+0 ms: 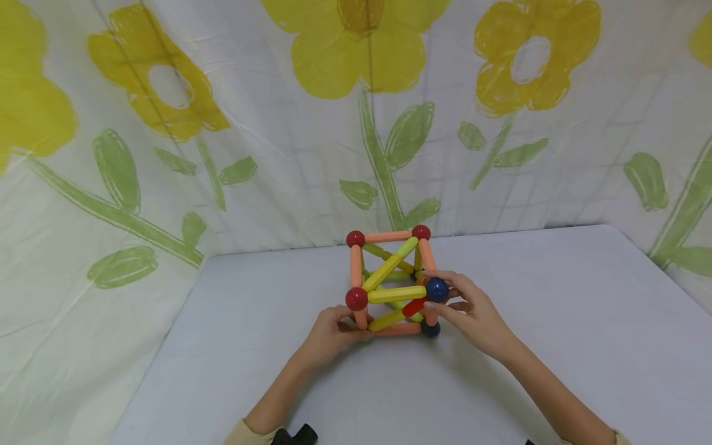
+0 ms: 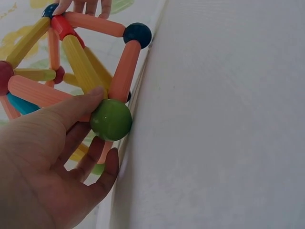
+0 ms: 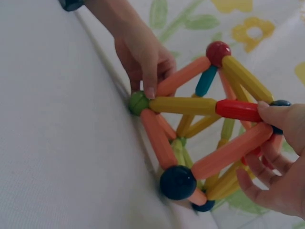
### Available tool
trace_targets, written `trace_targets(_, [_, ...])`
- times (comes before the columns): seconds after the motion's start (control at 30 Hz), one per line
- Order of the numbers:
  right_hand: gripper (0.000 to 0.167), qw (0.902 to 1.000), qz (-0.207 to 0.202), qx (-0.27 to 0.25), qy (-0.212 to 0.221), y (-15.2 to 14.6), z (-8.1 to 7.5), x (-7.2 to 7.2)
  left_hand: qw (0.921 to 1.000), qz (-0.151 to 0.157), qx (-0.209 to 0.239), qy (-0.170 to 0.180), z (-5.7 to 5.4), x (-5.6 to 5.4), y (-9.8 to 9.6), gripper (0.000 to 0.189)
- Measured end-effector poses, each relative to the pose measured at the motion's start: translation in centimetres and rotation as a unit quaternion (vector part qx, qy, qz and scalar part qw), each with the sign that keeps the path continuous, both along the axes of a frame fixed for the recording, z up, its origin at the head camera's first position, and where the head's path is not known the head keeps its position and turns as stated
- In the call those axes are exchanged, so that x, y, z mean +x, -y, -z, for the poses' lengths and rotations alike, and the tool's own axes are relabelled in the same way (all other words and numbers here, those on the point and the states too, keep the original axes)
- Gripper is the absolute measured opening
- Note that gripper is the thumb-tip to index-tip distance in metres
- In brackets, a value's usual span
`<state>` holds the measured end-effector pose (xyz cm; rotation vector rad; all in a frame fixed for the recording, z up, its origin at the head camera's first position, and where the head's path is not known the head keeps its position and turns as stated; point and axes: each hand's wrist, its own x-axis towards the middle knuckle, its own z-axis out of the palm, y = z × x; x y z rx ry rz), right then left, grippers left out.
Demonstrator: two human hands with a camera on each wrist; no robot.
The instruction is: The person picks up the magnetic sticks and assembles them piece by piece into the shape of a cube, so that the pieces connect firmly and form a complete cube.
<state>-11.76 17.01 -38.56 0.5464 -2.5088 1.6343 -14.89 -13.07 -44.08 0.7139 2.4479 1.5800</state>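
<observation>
A cube frame of magnetic building sticks and balls (image 1: 356,272) stands on the table, with salmon edge sticks and yellow diagonals. My left hand (image 1: 329,335) grips its lower front left corner, thumb by the green ball (image 2: 111,120) and fingers curled behind. At the upper front right corner, my right hand (image 1: 478,318) pinches around the blue ball (image 1: 437,289), its thumb on the end of a red stick (image 3: 237,110). That stick lines up end to end with a yellow stick (image 3: 183,105) from the green ball, forming the front diagonal. Red balls (image 1: 356,299) mark other upper corners.
The white table (image 1: 556,321) extends on both sides of the cube. Behind it hangs a white cloth (image 1: 295,173) printed with yellow flowers. A teal stick (image 3: 206,81) joins a red ball on the cube's left side.
</observation>
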Motion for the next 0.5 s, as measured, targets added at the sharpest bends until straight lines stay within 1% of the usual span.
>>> trace_targets(0.17, [0.053, 0.9999, 0.004, 0.008, -0.01, -0.3, -0.3, 0.1, 1.0, -0.002, 0.004, 0.002, -0.1, 0.0, -0.1, 0.015])
trace_targets(0.3, [0.056, 0.9997, 0.001, 0.009, -0.025, -0.7, -0.4, 0.1, 0.9999, -0.004, 0.007, 0.013, -0.3, 0.1, -0.1, 0.015])
trace_targets(0.5, [0.052, 0.9996, -0.005, 0.004, -0.029, -1.6, -0.2, 0.6, 0.9995, -0.013, 0.011, 0.027, -0.6, 0.2, 0.2, 0.018])
